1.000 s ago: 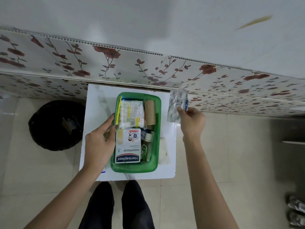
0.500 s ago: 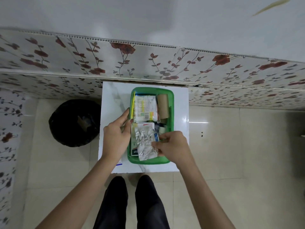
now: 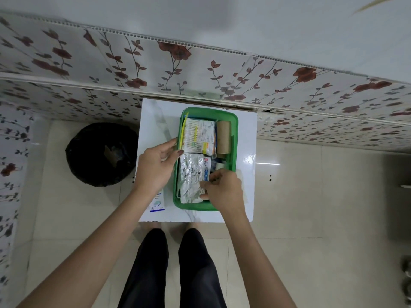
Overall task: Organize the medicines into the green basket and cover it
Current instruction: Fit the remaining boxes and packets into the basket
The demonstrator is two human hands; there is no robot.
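While a floral-tiled wall [image 3: 200, 70] runs along the far side, a white table [image 3: 155, 121] stands against it on the pale floor; a black bin bag [image 3: 100, 154] sits on the floor just left of the table; the green basket [image 3: 233, 130] rests uncovered on the table's middle, packed with medicines; a cotton-bud pack [image 3: 198, 136] and a cardboard roll [image 3: 223, 136] fill its far end; the left hand [image 3: 155, 167] rests on the basket's left rim, grip loose and apart; the right hand [image 3: 224, 192] pinches its grip on a foil blister strip [image 3: 191, 178] lying in the near end; a small box [image 3: 158, 202] lies beside the basket's near-left corner.
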